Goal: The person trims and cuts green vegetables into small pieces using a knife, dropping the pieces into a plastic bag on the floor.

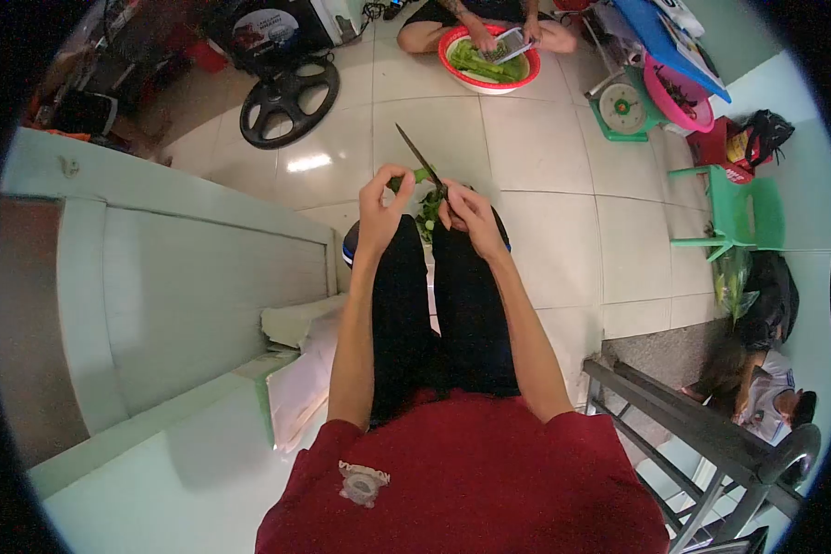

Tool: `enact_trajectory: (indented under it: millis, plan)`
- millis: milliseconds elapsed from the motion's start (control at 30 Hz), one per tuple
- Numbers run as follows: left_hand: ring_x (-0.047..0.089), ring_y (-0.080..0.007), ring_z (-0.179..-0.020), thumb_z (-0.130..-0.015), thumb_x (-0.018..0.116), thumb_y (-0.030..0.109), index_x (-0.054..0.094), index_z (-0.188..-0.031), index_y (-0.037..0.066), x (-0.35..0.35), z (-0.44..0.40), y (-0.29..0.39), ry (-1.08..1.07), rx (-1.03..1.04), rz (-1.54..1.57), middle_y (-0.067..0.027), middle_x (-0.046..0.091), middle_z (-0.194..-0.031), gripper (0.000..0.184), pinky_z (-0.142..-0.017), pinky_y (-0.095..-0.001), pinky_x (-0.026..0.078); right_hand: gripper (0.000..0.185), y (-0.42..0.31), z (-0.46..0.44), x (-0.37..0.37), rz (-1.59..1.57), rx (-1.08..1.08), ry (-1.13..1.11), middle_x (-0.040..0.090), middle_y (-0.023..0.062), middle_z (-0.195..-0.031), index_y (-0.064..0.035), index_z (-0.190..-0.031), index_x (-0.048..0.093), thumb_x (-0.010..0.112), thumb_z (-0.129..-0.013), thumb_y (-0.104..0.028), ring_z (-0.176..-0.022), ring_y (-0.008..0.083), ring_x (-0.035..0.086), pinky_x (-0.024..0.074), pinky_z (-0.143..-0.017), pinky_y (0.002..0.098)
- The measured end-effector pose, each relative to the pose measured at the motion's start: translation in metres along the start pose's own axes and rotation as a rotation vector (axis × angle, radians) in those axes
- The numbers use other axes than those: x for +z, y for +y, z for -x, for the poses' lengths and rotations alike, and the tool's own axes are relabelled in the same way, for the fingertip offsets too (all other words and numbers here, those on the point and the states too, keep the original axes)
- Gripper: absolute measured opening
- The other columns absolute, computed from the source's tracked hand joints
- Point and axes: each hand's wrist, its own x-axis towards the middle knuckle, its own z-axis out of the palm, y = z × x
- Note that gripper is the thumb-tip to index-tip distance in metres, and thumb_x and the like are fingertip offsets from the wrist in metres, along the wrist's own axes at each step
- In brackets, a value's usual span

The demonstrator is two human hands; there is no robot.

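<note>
My left hand (384, 201) is closed around a piece of green vegetable (420, 174), of a kind I cannot make out. In my right hand (471, 219) is a knife (418, 153), its dark narrow blade slanting up and to the left. The blade crosses close to the green piece; whether it touches is unclear. Below both hands, between my knees, lie cut leafy greens (427, 218), and what holds them is mostly hidden by my hands and legs.
Ahead, another person's hands work with a white slotted tool (511, 44) over a red-rimmed basin (495, 89) of greens. A black steering wheel (289, 102) lies left. To the right are a scale (623, 109), a pink basin (683, 113), a green chair (746, 210) and a railing (683, 406).
</note>
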Motion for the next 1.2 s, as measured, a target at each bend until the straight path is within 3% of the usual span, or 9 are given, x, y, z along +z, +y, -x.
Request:
enact_trajectory:
  millis: [267,433,633,867,1000,1067,1133,1200]
  plan:
    - [0.05,-0.0079,-0.074,-0.097,0.07,0.011,0.067,-0.093,-0.003,-0.001,0.001,-0.003,-0.044,-0.082,-0.006,0.0003,0.06,-0.078,0.014,-0.07,-0.0252,0.042,0.046,0.001,0.003,0.001,-0.088,-0.027,0.084,0.054,-0.0017,-0.073,-0.0043,-0.149,0.053,0.051,-0.11,-0.029,-0.06,0.0038,0.038,0.0321,-0.055,0.0208]
    - [0.05,-0.0073,-0.073,-0.097,0.071,0.012,0.067,-0.093,-0.003,0.0,0.001,-0.002,-0.009,-0.08,-0.007,0.0003,0.06,-0.077,0.016,-0.069,-0.0249,0.042,0.043,0.003,0.002,0.009,0.094,-0.135,0.141,0.061,0.0014,-0.078,-0.0015,-0.146,0.056,0.058,-0.107,-0.019,-0.068,0.0083,0.054,0.0458,-0.065,0.0244]
    - [0.051,-0.0071,-0.074,-0.097,0.072,0.013,0.068,-0.093,-0.003,0.0,0.001,-0.008,0.003,-0.095,-0.023,-0.0006,0.062,-0.078,0.017,-0.069,-0.0249,0.043,0.043,0.008,0.002,0.01,0.164,-0.161,0.172,0.068,0.0046,-0.081,0.0,-0.145,0.056,0.062,-0.104,-0.013,-0.073,0.0097,0.062,0.0507,-0.072,0.0252]
    - [0.053,-0.0073,-0.073,-0.1,0.067,0.01,0.068,-0.096,-0.002,-0.003,0.003,-0.011,0.003,-0.077,-0.021,0.0007,0.061,-0.08,0.013,-0.068,-0.0242,0.042,0.046,0.009,0.003,0.013,0.281,-0.232,0.135,0.072,0.0085,-0.085,0.0009,-0.145,0.054,0.064,-0.102,-0.013,-0.077,0.0122,0.066,0.0533,-0.078,0.0294]
    - [0.053,-0.0081,-0.075,-0.097,0.071,0.012,0.066,-0.092,-0.004,-0.001,0.003,-0.009,0.039,-0.102,0.008,-0.0021,0.063,-0.078,0.018,-0.071,-0.0254,0.045,0.036,0.012,0.002,0.012,0.317,-0.216,0.141,0.071,0.0084,-0.083,0.0005,-0.135,0.063,0.064,-0.102,-0.013,-0.076,0.0138,0.065,0.0525,-0.077,0.0305]
    - [0.053,-0.0082,-0.074,-0.097,0.071,0.013,0.065,-0.09,-0.004,-0.002,0.003,-0.011,0.046,-0.079,-0.047,-0.0027,0.062,-0.075,0.019,-0.069,-0.0256,0.045,0.032,0.013,0.001,0.011,0.341,-0.199,0.128,0.071,0.009,-0.083,0.0005,-0.13,0.067,0.064,-0.101,-0.013,-0.076,0.0149,0.065,0.0522,-0.077,0.031]
    - [0.053,-0.0082,-0.072,-0.097,0.071,0.013,0.064,-0.089,-0.004,-0.002,0.003,-0.009,0.043,-0.086,-0.047,-0.0027,0.062,-0.073,0.02,-0.068,-0.0257,0.044,0.023,0.019,-0.003,0.009,0.438,-0.313,0.133,0.071,0.0116,-0.083,0.0008,-0.117,0.072,0.064,-0.1,-0.013,-0.075,0.0179,0.065,0.0521,-0.075,0.032]
    - [0.053,-0.0082,-0.07,-0.097,0.071,0.014,0.064,-0.088,-0.004,-0.002,0.003,-0.008,0.04,-0.093,-0.048,-0.0026,0.061,-0.071,0.021,-0.066,-0.0258,0.044,0.023,0.022,-0.002,0.014,0.445,-0.286,0.201,0.072,0.0133,-0.086,0.0009,-0.116,0.073,0.065,-0.1,-0.013,-0.076,0.0195,0.066,0.0522,-0.075,0.0323]
